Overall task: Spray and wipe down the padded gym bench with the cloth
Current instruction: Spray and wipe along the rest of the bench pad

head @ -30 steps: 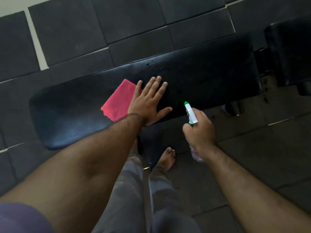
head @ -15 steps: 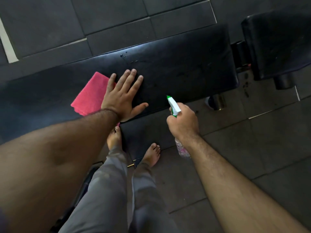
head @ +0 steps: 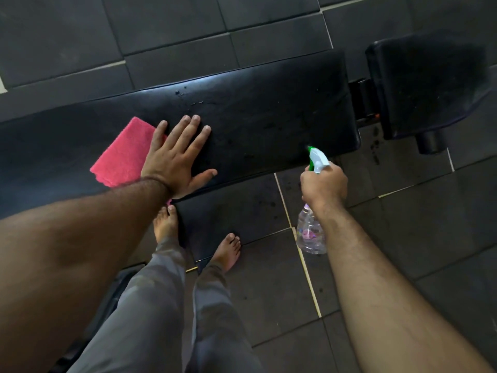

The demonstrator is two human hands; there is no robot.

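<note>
Hands first: two of them, both mine. One long black padded gym bench [head: 269, 117] is lying across the view, with one folded pink cloth [head: 122, 154] on its near half and one clear plastic spray bottle with a white and green trigger head [head: 312, 230] hanging off its near edge. My left hand [head: 177, 160] is pressing flat on the pad, fingers straight and spread, its little-finger side overlapping the cloth's right edge and the thumb reaching toward the near rim of the pad. My right hand [head: 324, 184] is clenching around the bottle's neck, holding it upright just off the bench's near right corner, nozzle pointing at the pad. A few droplets are sitting near the far edge. Bare pad is stretching from my left fingertips to the bench's right end. A second black pad [head: 425, 84] is standing beyond a gap on the right. My two bare feet are standing on dark floor tiles [head: 269, 292] below.
</note>
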